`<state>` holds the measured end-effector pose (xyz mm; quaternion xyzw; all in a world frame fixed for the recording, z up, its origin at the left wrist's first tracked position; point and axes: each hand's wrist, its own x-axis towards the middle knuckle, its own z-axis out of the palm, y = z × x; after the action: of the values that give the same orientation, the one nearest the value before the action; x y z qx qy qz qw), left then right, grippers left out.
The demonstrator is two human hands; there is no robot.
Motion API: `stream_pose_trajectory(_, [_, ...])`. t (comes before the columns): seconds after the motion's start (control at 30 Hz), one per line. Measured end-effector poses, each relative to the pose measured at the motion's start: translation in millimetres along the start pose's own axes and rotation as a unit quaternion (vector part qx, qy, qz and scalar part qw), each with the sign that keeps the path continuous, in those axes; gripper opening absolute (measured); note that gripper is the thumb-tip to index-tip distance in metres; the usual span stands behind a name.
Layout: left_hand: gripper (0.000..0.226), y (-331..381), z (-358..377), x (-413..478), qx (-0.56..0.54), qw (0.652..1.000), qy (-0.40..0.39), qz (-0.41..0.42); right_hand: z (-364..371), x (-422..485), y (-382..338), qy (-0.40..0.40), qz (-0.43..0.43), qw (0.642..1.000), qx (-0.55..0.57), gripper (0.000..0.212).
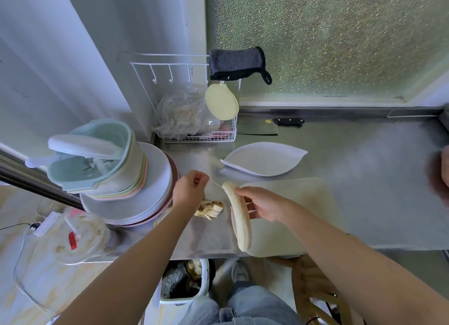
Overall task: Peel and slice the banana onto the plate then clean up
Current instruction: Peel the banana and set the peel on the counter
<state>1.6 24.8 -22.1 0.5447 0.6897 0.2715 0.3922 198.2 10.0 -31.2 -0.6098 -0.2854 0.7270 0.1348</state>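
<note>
Right hand (260, 204) holds the peeled banana (239, 218) approx mid-length, fingers (250, 204) curled round its right side. The banana is off the table, held over the left edge of the cutting board (291, 215), 1 end pointing far & left, the other low & near. Left hand (189, 191) is closed in a pinch on a thin banana string (215, 184), which runs taut from that hand to the banana's far tip. Btwn & just below the 2 hands the peel (210, 209) lies in a heap on the steel table (364, 167), just left of the board. The white leaf-shaped plate (264, 158) sits farther back, a bit apart from the board's far edge. A cleaver (262, 126) lies flat at the far side of the table, black handle to the right. At left is a stack of round plates (136, 203) w/ a pile of pastel basins (102, 164) on top. A white wire rack (201, 136) at far left holds plastic bags, & a grey towel (237, 63) hangs above it beside the frosted window (328, 40). Under the table's near edge stands a white bin (184, 286) w/ scraps inside, next to the person's jeans (243, 305).
</note>
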Motion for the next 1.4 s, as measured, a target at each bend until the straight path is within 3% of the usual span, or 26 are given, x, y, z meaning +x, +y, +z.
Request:
stream_pose_trajectory(0.17, [0.019,-4,-7,9,0.037,0.988,0.152,-0.018,-14,-5,6,-0.003,0.049,0.998,-0.044,0.044])
stream_pose_trajectory(0.3, [0.017,-3,-13,6,0.08,0.974,0.212,0.004,-26,-6,11,0.06,0.051,0.997,-0.005,0.037])
stream_pose_trajectory(0.43, [0.01,-18,-11,1,0.145,0.984,0.103,0.002,-32,-1,13,0.103,0.032,0.993,0.041,0.042])
stream_pose_trajectory(0.57, [0.014,-37,-5,-8,0.25,0.968,0.016,-0.018,-28,-2,12,0.101,0.027,0.994,0.044,0.04])
stream_pose_trajectory(0.7, [0.004,-44,-6,-15,0.269,0.962,0.012,-0.049,-22,-2,12,0.098,0.022,0.994,0.039,0.037])
stream_pose_trajectory(0.83, [0.018,-46,-10,-22,0.314,0.945,0.002,-0.089,-19,0,14,0.094,0.017,0.995,0.039,0.038])
stream_pose_trajectory(0.93, [0.008,-51,-15,-26,0.326,0.939,-0.002,-0.104,-18,2,14,0.093,0.014,0.995,0.043,0.038])
stream_pose_trajectory(1.1, [0.038,-62,-23,-29,0.323,0.941,-0.037,-0.099,-13,4,12,0.103,-0.001,0.992,0.075,0.035])
stream_pose_trajectory(1.23, [0.026,-59,-27,-40,0.369,0.923,-0.046,-0.099,-6,5,11,0.109,-0.01,0.99,0.094,0.035])
stream_pose_trajectory(1.33, [0.016,-54,-31,-47,0.347,0.933,-0.017,-0.094,-2,1,11,0.121,-0.027,0.986,0.11,0.035])
stream_pose_trajectory(1.4, [0.023,-49,-29,-47,0.286,0.955,-0.034,-0.064,-4,-3,12,0.133,-0.039,0.982,0.129,0.037])
